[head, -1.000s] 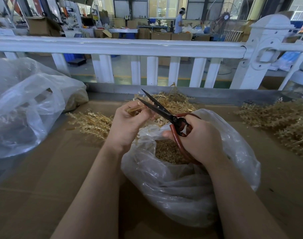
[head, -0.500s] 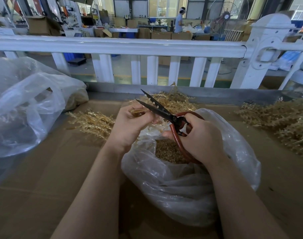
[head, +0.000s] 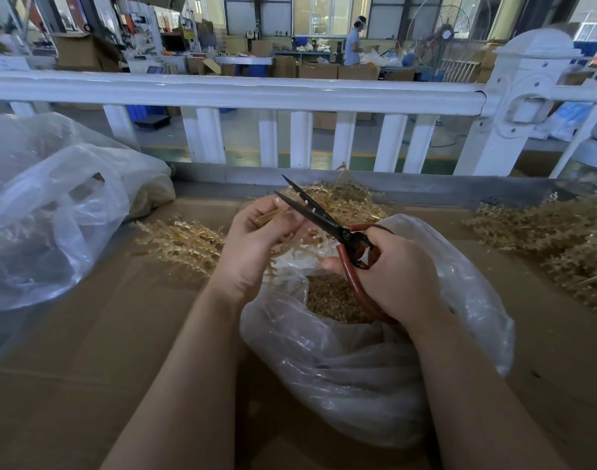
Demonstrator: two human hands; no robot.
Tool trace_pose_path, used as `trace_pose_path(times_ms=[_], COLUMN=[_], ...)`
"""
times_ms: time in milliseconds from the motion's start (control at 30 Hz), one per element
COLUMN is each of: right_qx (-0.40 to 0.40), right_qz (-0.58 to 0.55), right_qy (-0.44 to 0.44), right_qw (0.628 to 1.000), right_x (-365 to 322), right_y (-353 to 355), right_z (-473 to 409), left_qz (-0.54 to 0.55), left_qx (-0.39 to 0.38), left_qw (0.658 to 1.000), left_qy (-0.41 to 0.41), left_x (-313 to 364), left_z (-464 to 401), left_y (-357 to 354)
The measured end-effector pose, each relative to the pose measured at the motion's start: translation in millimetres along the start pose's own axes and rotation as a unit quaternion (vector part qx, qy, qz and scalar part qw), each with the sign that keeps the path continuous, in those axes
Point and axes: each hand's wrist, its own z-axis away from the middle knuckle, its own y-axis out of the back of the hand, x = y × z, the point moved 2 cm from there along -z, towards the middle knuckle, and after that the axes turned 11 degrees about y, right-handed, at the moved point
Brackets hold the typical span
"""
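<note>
One gold plastic sprig [head: 273, 215] is pinched in the left hand [head: 253, 242], with the fingers curled round its stem. It is held up just above the mouth of the centre bag [head: 358, 385]. One pair of scissors [head: 324, 220] is gripped in the right hand [head: 395, 276], fingers curled through the 2 red handle loops. The 2 black blades are parted, tips pointing up-left, w/ the sprig's side pegs lying btwn or just beside them; contact is prob. made, but cannot be told for sure. Cut gold bits [head: 327, 296] are heaped inside the centre bag. 2 clear plastic bags are counted: that one & a second bag [head: 53, 215] at far left. 3 loose piles of sprigs are spread on the cardboard [head: 86, 351]: left pile [head: 185, 242], back pile [head: 351, 198], right pile [head: 555, 239]. A white railing [head: 239, 93] is set behind.
</note>
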Motion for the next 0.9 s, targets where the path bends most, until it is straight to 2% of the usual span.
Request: trace_pose_path(times_ms=[233, 567, 900], right_qx=[-0.002, 0.000, -0.004], right_qz=[0.001, 0.038, 0.016], right_qy=[-0.003, -0.004, -0.007], right_qw=[1.000, 0.999, 1.000], right_x=[0.9, 1.2, -0.5], right_y=[-0.5, 0.4, 0.8], right_z=[0.3, 0.1, -0.4], left_qz=[-0.006, -0.056, -0.052], left_qx=[0.036, 0.040, 0.047], left_qw=[0.999, 0.997, 0.998], left_qy=[-0.017, -0.022, 0.004], left_x=[-2.0, -0.2, -0.4], left_z=[-1.3, 0.4, 0.9], left_y=[1.8, -2.8, -3.5])
